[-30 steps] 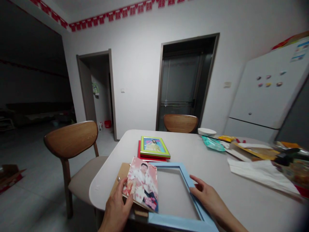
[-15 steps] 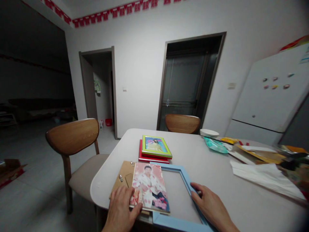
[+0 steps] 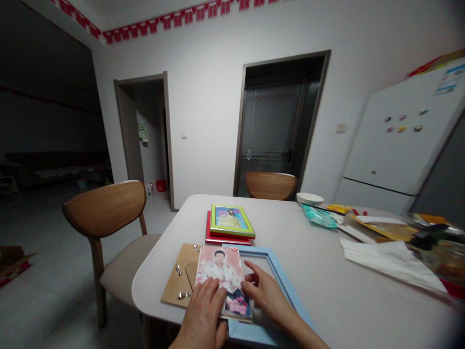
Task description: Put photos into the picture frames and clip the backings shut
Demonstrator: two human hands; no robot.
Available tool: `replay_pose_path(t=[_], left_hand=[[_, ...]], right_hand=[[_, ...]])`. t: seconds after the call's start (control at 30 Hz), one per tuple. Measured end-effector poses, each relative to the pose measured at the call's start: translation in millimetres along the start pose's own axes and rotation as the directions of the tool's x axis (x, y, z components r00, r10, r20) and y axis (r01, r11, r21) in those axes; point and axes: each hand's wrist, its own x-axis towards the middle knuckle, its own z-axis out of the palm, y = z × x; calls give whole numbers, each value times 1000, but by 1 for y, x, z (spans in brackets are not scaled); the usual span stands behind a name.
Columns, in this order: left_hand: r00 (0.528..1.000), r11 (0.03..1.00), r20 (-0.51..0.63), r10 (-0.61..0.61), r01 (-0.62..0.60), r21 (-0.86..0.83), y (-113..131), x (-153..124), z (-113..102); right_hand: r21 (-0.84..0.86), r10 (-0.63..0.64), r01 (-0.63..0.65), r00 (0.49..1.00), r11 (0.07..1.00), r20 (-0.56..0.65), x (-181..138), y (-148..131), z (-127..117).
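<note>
A pink picture card [image 3: 221, 266] showing a figure in white lies partly over a brown backing board [image 3: 178, 281] with metal clips and partly over a light blue photo frame [image 3: 285, 281]. My left hand [image 3: 205, 310] rests on the card's lower left part, fingers lying flat and thumb near its bottom edge. Over the frame's opening, my right hand [image 3: 269, 295] has its fingers apart, with the tips at the card's right edge. Behind these, a green photo frame [image 3: 250, 230] with a picture in it sits on a red photo frame [image 3: 208, 232].
A white bowl [image 3: 309, 198], a teal plastic packet [image 3: 319, 216], a white paper sheet [image 3: 392, 264] and other clutter cover the table's right side. Wooden chairs stand at the left [image 3: 105, 208] and far side [image 3: 271, 185]. The table's rounded left edge [image 3: 135, 286] is close to the board.
My right hand has left the blue frame's right side and moved left to the card's edge. My left hand has shifted right, further onto the card, uncovering more of the backing board.
</note>
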Motion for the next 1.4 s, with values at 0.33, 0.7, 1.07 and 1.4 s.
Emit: replay_pose_path(t=[0.33, 0.7, 1.07, 1.4], left_hand=[[878, 930, -478, 12, -186, -319, -1, 18, -6], [898, 282, -209, -388, -100, -954, 38, 21, 0], [998, 872, -9, -65, 52, -487, 16, 7, 14], [979, 937, 4, 204, -194, -291, 10, 12, 24]], right_hand=[[475, -168, 178, 984, 862, -63, -14, -63, 12], [695, 160, -111, 987, 710, -5, -10, -19, -1], [288, 304, -301, 952, 909, 35, 6, 13, -69], [-576, 33, -54, 998, 816, -46, 16, 8, -58]])
